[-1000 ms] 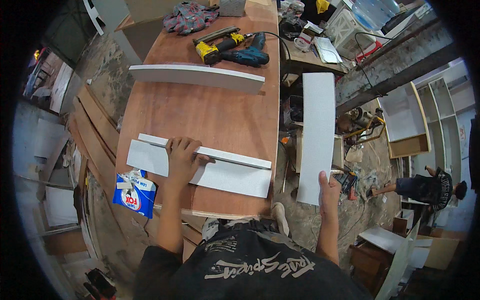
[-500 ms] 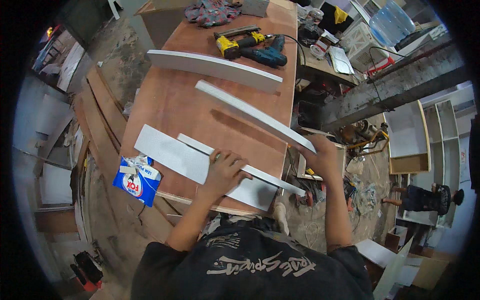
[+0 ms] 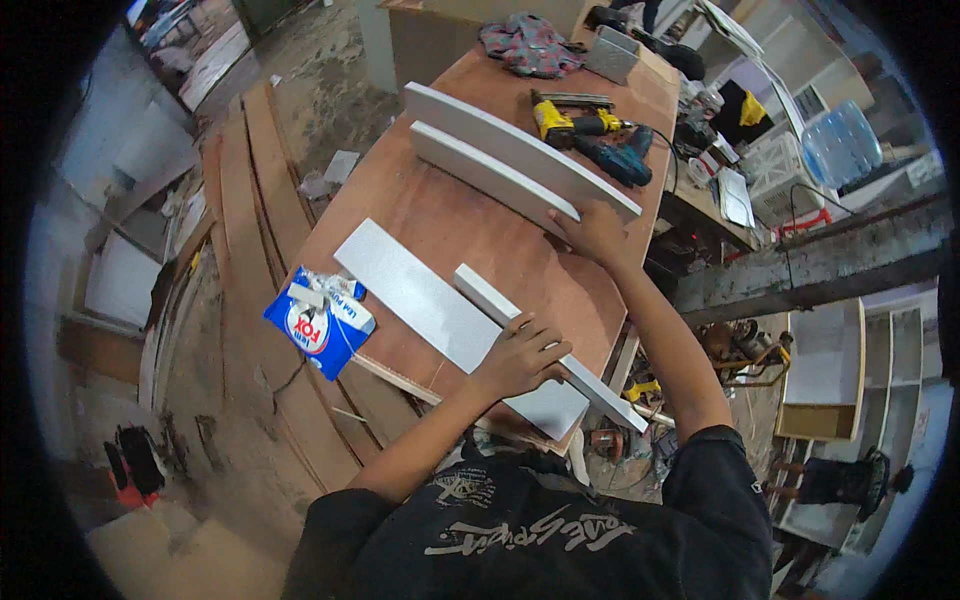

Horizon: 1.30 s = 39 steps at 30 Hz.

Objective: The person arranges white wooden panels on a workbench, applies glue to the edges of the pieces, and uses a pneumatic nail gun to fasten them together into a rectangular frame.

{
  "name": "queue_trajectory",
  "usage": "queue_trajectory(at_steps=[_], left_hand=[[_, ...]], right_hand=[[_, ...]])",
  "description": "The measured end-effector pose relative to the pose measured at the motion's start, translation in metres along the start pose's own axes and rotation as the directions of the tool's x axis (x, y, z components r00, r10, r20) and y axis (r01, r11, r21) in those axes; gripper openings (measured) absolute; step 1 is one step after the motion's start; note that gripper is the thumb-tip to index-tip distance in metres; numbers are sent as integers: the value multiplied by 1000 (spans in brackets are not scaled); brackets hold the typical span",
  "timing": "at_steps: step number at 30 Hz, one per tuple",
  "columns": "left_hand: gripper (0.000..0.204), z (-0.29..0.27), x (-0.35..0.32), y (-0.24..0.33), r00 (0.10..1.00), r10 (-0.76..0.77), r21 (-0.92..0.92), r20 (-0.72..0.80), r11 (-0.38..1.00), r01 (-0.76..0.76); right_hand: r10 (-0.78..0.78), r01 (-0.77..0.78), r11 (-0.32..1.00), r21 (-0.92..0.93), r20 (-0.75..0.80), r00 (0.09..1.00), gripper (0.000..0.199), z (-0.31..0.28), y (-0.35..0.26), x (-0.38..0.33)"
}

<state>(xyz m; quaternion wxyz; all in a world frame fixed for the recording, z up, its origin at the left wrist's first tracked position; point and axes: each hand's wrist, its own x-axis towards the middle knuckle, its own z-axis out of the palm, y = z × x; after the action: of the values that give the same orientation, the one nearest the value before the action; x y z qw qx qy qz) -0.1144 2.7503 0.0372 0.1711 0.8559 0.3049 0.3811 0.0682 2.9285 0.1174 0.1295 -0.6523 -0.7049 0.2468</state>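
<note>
My left hand [image 3: 522, 358] is closed over a narrow white strip [image 3: 483, 292], with fingers curled across its upper edge. Beneath lies a wider flat white board [image 3: 400, 288], partly covered by the strip and my hand. Farther off, my right hand [image 3: 597, 232] grips the right end of a white panel [image 3: 488, 176] standing on its long edge. Close behind that panel, another white board [image 3: 520, 147] also stands on edge, roughly parallel to it. A blue and white glue packet [image 3: 335, 338] sits at the left edge of the worktable [image 3: 440, 228].
A yellow and black power tool [image 3: 560, 122] and a dark teal one [image 3: 620, 160] lie at the table's far right, near a crumpled plaid cloth [image 3: 530, 45]. Long planks [image 3: 245, 230] lie on the floor at left. At right are a concrete beam [image 3: 820, 262] and another person [image 3: 845, 482].
My right hand has carried its panel away from me, from a slanted position to beside the far standing board. My left hand keeps its hold on the strip. The whole view has shifted.
</note>
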Motion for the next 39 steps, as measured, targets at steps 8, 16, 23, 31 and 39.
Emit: queue_trajectory(at_steps=[8,16,23,31,39], left_hand=[[40,-6,4,0,1000,20,36,-11,999,-20],[40,-2,5,-4,999,15,39,36,999,-16],[40,-13,13,-18,997,-19,59,74,998,14],[44,-71,50,-95,983,-132,167,126,980,110],[42,-113,60,-144,988,-150,269,23,953,138]], right_hand=[[-157,125,974,-191,-164,974,45,4,-2,-13],[-28,15,998,-61,-213,977,38,-22,24,-73],[189,-172,981,89,-256,948,37,-24,43,-130],[248,-152,938,312,-294,923,44,-40,95,-196],[375,-303,927,223,-474,797,32,-26,104,-262]])
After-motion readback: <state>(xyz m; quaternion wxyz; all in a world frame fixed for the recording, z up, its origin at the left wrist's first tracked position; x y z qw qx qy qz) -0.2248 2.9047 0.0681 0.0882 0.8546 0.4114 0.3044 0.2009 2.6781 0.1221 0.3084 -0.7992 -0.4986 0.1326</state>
